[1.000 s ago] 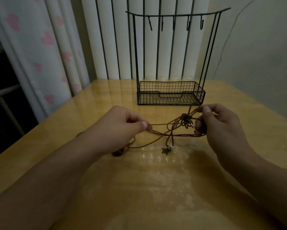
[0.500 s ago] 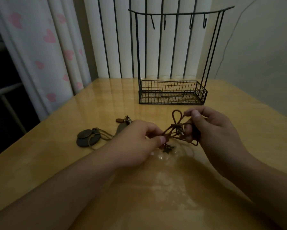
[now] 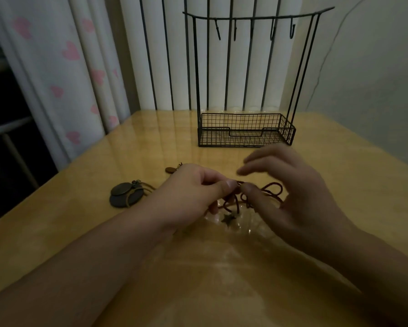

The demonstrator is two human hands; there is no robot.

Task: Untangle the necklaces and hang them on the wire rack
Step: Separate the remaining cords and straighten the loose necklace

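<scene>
Hiding the knot, both hands' grips (image 3: 239,188) pinch tangled cords (image 3: 272,187).

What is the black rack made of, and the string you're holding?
The rack looks like thin metal wire with a matte black coat: fine bars, a mesh basket, small hooks. The string looks like dark brown cord, maybe leather or waxed cotton: it bends into soft loops. The dim light leaves that open.

Dim room. My glossy yellow table (image 3: 127,147) meets white vertical blinds (image 3: 221,67); heart-print curtain (image 3: 63,67) left of my hands, plain wall (image 3: 375,79) right.
</scene>
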